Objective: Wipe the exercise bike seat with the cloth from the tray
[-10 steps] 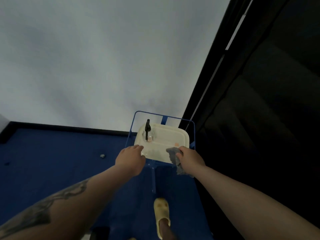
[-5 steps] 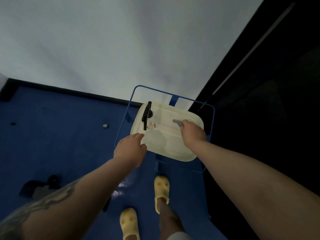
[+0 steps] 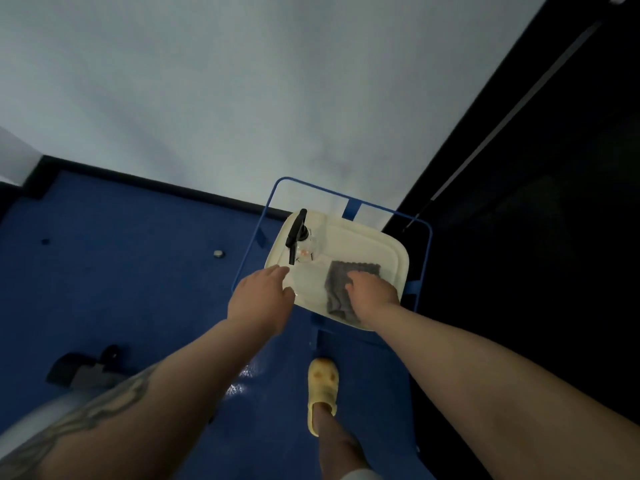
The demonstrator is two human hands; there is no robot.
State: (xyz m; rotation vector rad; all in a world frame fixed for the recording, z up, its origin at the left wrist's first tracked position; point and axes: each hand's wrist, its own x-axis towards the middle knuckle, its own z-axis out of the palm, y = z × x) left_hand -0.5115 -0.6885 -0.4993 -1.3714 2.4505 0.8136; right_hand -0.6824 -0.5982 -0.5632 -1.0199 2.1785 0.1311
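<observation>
A cream tray (image 3: 388, 247) rests on a blue metal frame stand (image 3: 429, 237). On the tray's near right part lies a grey cloth (image 3: 341, 277), mostly spread flat. My right hand (image 3: 372, 297) sits on top of it with fingers curled onto the fabric. Over the tray's near left rim, my left hand (image 3: 261, 301) holds nothing, its fingers extended. A clear spray bottle with a black trigger (image 3: 298, 233) stands at the tray's far left corner. No bike seat is in view.
The floor (image 3: 121, 271) is blue, with a white wall behind and a dark panel (image 3: 536, 237) to the right. A dark grey machine part (image 3: 86, 370) lies low on the left. My foot in a yellow clog (image 3: 322, 382) stands just before the stand.
The view tilted down. My right hand, which held the cloth hanging at the tray's near edge, now has it spread on the tray beneath it. My left hand stayed by the left rim.
</observation>
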